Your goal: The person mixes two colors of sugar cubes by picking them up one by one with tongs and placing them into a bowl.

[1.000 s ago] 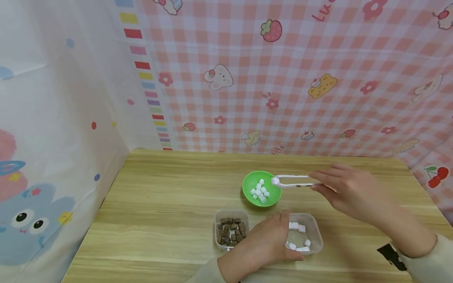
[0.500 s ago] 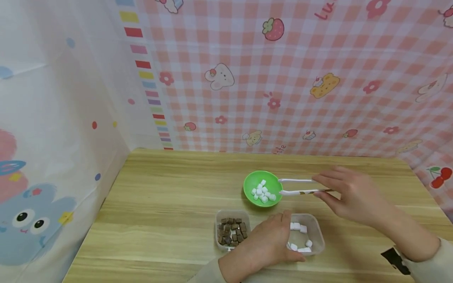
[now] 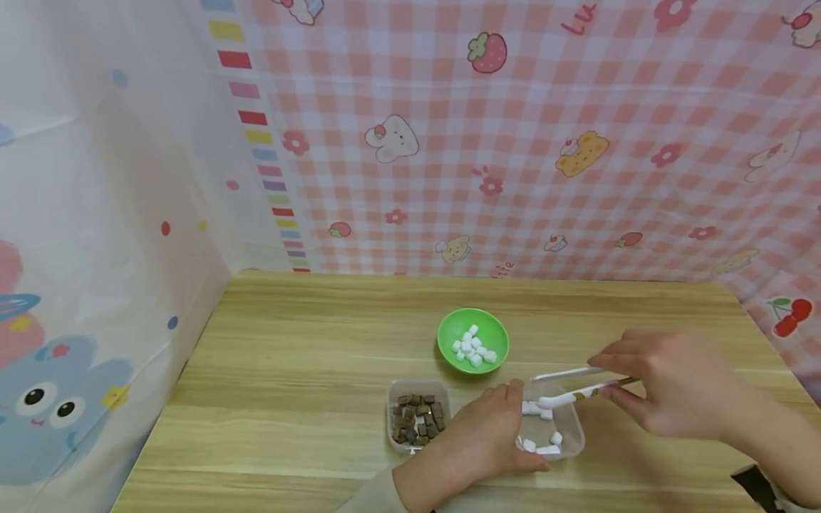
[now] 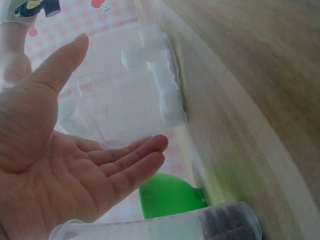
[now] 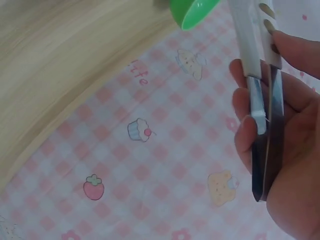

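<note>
My right hand point(image 3: 661, 381) grips white-tipped tongs point(image 3: 571, 397) with metal handles, also visible in the right wrist view as tongs point(image 5: 257, 95). Their arms stand apart, the tips over a clear plastic container point(image 3: 575, 434) of white cubes point(image 3: 556, 438). Nothing shows between the tips. Around that container's left end my left hand point(image 3: 471, 442) holds its sides, thumb on the near side and fingers on the far side; the left wrist view shows the container point(image 4: 115, 95) between thumb and fingers. Behind it, a green bowl point(image 3: 452, 331) bears several white cubes point(image 3: 476, 360).
Left of my left hand sits a second clear container point(image 3: 390, 420) with several brown cubes point(image 3: 404, 420), partly covered by the forearm. All stand on a wooden table point(image 3: 288, 370). A pink checked cloth point(image 3: 423, 192) hangs behind, a white cloth point(image 3: 147, 285) at left.
The tongs let go of a white cube into the green bowl. My right hand then brought the opened tongs nearer, over the white-cube container. My left hand stays in place.
</note>
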